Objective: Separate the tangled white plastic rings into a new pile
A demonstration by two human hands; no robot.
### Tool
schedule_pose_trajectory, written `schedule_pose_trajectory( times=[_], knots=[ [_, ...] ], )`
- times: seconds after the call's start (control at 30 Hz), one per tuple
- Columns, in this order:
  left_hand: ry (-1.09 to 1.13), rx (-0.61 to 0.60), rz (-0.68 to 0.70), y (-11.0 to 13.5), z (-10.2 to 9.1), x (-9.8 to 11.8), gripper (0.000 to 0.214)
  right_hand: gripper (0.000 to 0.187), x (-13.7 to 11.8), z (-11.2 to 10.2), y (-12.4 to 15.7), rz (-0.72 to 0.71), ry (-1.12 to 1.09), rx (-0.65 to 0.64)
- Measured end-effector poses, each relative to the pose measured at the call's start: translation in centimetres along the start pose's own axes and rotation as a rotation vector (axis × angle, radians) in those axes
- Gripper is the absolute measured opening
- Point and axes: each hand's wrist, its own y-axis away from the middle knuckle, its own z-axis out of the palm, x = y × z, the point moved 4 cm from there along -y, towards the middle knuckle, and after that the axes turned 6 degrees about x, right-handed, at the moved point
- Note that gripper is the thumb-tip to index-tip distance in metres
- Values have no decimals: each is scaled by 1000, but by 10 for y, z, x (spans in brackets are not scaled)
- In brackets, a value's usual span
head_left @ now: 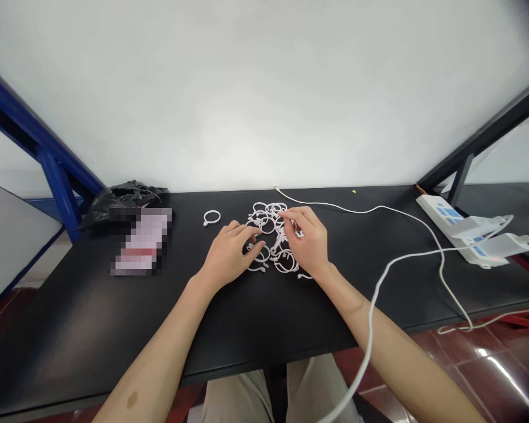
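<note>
A loose pile of white plastic curtain rings [284, 262], each with a small eyelet or tab, lies on the black table between my hands. My left hand [233, 251] rests at the pile's left side, its thumb and fingers apart above the nearest rings, with nothing visibly held. Over the right side of the pile, my right hand [307, 236] has thumb and forefinger pinched together on a white ring at the pile's far edge. The hand covers part of that ring and several others. One single ring [212, 218] lies apart, beyond my left hand.
A phone-like pixelated object [143, 242] lies at the left, in front of a crumpled black plastic bag [123, 202]. At the right, a white power strip [449, 226] holds plugged-in adapters. A white cable [381, 276] crosses over my right forearm; a white wall stands behind.
</note>
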Motion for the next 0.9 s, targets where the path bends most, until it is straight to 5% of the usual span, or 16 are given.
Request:
schedule_pose_trajectory(
  times=[0.37,0.57,0.77,0.9],
  knots=[
    [-85,136,214,1,0,24,19,20,-13,9,6,65,-26,-30],
    [-99,193,197,0,-1,23,9,20,-13,12,7,86,-94,-67],
    [-56,216,93,-3,-7,11,4,42,-4,17,13,145,-127,-346],
    [3,192,64,-3,-8,6,7,49,-1,17,13,168,-145,-424]
  ],
)
